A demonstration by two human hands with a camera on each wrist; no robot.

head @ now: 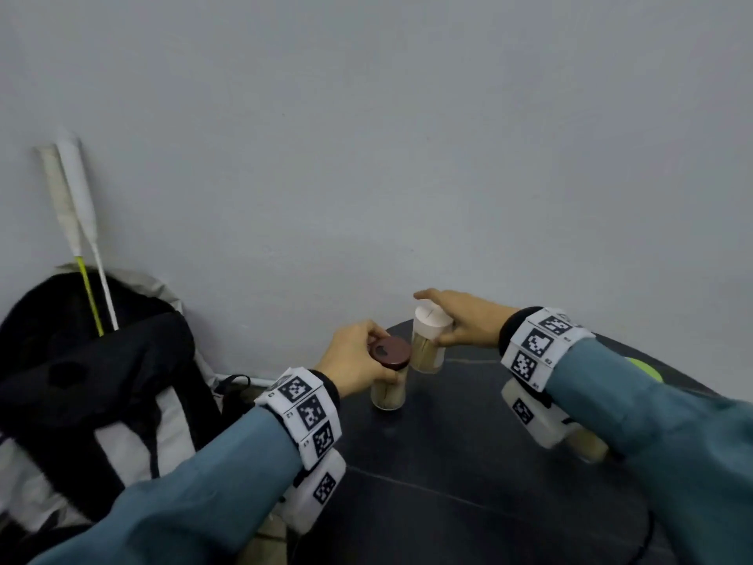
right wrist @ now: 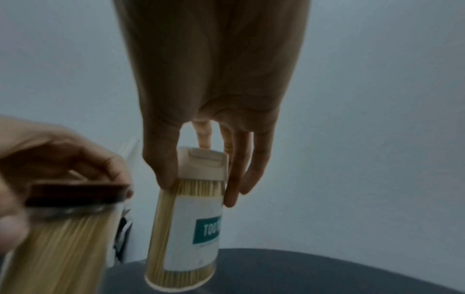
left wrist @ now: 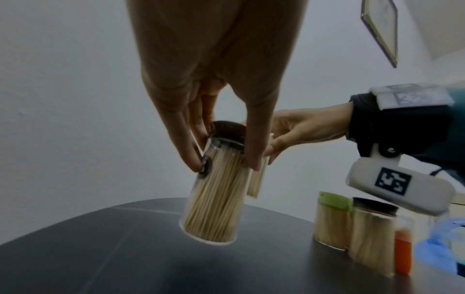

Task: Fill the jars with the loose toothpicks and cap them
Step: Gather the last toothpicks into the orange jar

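Dark table (head: 489,462), two full jars at far edge, both capped, so looks like tail end of capping step. Left hand (head: 356,360) pinches brown-lid jar (left wrist: 214,191) near lid, tilted. Right hand (head: 468,320) grips white-lid jar (right wrist: 186,228) under cap. Next, guessing: stand both down beside finished jars (left wrist: 352,224), check lids seated
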